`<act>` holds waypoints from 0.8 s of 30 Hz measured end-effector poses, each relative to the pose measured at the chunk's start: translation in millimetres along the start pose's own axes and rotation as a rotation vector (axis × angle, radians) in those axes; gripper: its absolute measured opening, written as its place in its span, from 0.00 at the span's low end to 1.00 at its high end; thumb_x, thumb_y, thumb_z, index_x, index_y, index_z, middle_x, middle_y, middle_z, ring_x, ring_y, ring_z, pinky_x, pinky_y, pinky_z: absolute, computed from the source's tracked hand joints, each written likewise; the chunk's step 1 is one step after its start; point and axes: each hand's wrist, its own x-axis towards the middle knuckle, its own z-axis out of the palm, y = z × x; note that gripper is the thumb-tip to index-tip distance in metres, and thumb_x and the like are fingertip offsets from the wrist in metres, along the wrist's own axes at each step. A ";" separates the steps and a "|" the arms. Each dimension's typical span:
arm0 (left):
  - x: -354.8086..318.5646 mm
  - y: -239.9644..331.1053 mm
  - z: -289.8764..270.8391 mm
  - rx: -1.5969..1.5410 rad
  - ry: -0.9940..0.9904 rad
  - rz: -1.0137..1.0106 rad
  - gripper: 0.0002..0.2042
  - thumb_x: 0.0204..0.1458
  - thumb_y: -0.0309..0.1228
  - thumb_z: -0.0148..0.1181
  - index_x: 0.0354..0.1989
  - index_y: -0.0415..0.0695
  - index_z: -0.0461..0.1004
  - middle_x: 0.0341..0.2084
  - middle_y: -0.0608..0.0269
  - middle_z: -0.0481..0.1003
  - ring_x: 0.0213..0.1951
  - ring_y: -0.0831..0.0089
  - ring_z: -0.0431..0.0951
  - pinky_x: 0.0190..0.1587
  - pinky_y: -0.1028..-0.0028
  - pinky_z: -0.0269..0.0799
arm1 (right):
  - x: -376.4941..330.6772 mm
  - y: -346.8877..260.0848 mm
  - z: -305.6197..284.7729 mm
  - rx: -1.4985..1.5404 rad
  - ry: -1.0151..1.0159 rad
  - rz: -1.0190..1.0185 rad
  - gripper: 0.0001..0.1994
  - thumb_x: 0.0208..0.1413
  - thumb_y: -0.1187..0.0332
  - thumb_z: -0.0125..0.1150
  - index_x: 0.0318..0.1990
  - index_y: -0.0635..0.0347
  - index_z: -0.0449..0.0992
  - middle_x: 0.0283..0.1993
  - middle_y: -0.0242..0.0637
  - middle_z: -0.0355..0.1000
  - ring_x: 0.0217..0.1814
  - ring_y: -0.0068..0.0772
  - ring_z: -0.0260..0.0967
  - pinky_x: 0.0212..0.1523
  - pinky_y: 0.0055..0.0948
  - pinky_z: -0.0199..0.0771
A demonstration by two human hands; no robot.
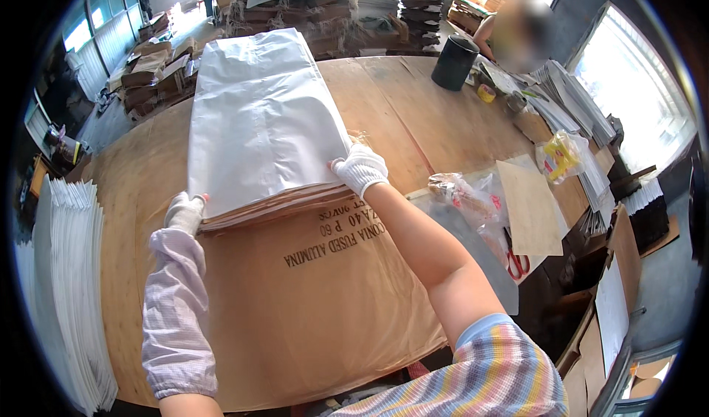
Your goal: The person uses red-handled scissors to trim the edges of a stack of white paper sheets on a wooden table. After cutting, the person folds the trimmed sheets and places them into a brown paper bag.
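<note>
A stack of white-topped paper sacks (267, 114), brown along its layered near edge, lies lengthwise on the table. My left hand (186, 212), in a whitish glove with a pale sleeve cover above it, holds the stack's near left corner. At the near right corner, my gloved right hand (360, 169) grips the side with its thumb on top. The other fingers of both hands are partly hidden by the gloves and the stack. Under the stack's near end, a large brown kraft paper sack (310, 313) with dark print lies flat toward me.
The wooden table (384, 96) has folded white sheets (70, 284) standing at its left edge. Right of my arm are a plastic bag (473, 199), a tan board (528, 206) and red-handled scissors (515, 258). A dark bucket (455, 62) stands far right, near another person (513, 36).
</note>
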 end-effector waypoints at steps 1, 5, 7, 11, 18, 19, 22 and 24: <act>-2.1 0.5 -1.9 -0.040 0.008 -0.022 0.31 0.54 0.52 0.62 0.57 0.40 0.73 0.49 0.41 0.78 0.52 0.48 0.78 0.53 0.57 0.72 | -1.8 2.5 -2.5 0.013 -0.010 -0.019 0.36 0.50 0.46 0.67 0.65 0.51 0.69 0.58 0.44 0.75 0.59 0.42 0.75 0.58 0.38 0.74; 14.0 -9.6 -2.1 -0.205 -0.176 -0.147 0.27 0.55 0.51 0.62 0.53 0.42 0.75 0.40 0.48 0.79 0.38 0.56 0.80 0.40 0.59 0.74 | 5.8 14.3 0.8 0.162 -0.004 -0.113 0.30 0.51 0.51 0.66 0.58 0.57 0.75 0.46 0.43 0.80 0.48 0.41 0.78 0.49 0.36 0.77; 13.7 -15.0 10.8 -0.426 -0.147 -0.053 0.26 0.54 0.52 0.64 0.47 0.40 0.76 0.31 0.54 0.78 0.30 0.60 0.76 0.34 0.60 0.71 | 9.9 27.6 -0.5 0.360 -0.134 -0.124 0.26 0.52 0.53 0.64 0.55 0.61 0.77 0.39 0.42 0.80 0.42 0.39 0.78 0.44 0.36 0.76; 20.7 4.4 -0.5 -0.197 -0.262 -0.075 0.28 0.54 0.55 0.59 0.49 0.41 0.79 0.40 0.53 0.81 0.43 0.60 0.79 0.47 0.59 0.70 | 8.1 22.4 -21.9 0.339 -0.210 -0.100 0.22 0.58 0.52 0.58 0.47 0.62 0.81 0.35 0.40 0.80 0.38 0.35 0.76 0.44 0.33 0.74; 35.6 -31.6 13.6 -0.390 -0.305 -0.179 0.32 0.56 0.58 0.58 0.58 0.44 0.75 0.53 0.54 0.77 0.55 0.54 0.74 0.57 0.57 0.67 | 12.2 0.9 -38.3 0.156 -0.206 -0.099 0.25 0.61 0.46 0.52 0.49 0.61 0.80 0.40 0.43 0.81 0.45 0.41 0.77 0.51 0.36 0.72; 27.4 -22.5 11.5 -0.423 -0.312 -0.172 0.30 0.57 0.56 0.59 0.57 0.43 0.75 0.52 0.56 0.77 0.53 0.60 0.73 0.55 0.60 0.66 | 10.0 4.4 -39.8 0.143 -0.207 -0.097 0.25 0.61 0.47 0.52 0.49 0.61 0.80 0.40 0.43 0.81 0.45 0.41 0.77 0.51 0.36 0.72; 15.3 -7.8 1.4 -0.452 -0.327 -0.210 0.30 0.58 0.54 0.61 0.59 0.43 0.74 0.54 0.56 0.75 0.54 0.63 0.71 0.55 0.62 0.65 | -3.6 0.2 -43.8 0.171 -0.201 -0.123 0.22 0.60 0.49 0.59 0.42 0.62 0.81 0.36 0.38 0.79 0.41 0.31 0.73 0.47 0.32 0.69; 5.9 9.5 -7.8 -0.429 -0.320 -0.243 0.31 0.58 0.55 0.60 0.61 0.43 0.73 0.56 0.55 0.74 0.55 0.62 0.70 0.57 0.62 0.64 | 4.9 13.7 -38.6 0.240 -0.251 -0.111 0.23 0.60 0.48 0.59 0.44 0.62 0.81 0.38 0.38 0.79 0.43 0.30 0.74 0.48 0.32 0.69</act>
